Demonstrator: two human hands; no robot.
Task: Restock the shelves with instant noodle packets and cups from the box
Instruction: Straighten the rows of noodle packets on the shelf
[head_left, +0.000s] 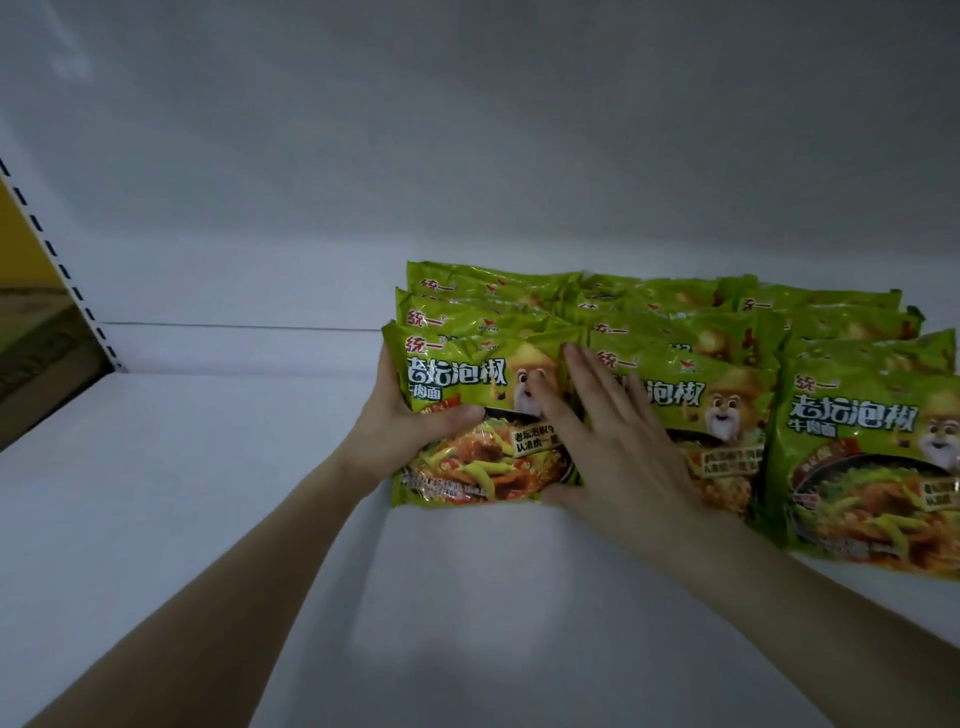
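Packets: glossy green plastic film, pillow-shaped with crimped top edges, printed with a noodle bowl and a bearded cartoon figure. They stand in three rows on the right half of the shelf, leaning back.
Front left packet (467, 374): heads the left row; the film is creased and shiny where you hold it.
Your left hand (410, 431): grips that packet's left edge, thumb curled across the front, fingers behind it and hidden.
Your right hand (618, 457): flat, fingers straight and slightly spread, pressing on the fronts of the front left packet and the front middle packet (717, 395), across the gap between them.
Front right packet (862, 457): untouched, just beside the middle row; its right edge is cut off by the frame.
Shelf (208, 467): smooth white board, matt.
Back panel (467, 156): plain white, shaded grey.
Upright (57, 260): white post with a column of dark slots, far left.
Hard to make out: the count in each row, since rear packets show only their top strips; the small print is blurred.
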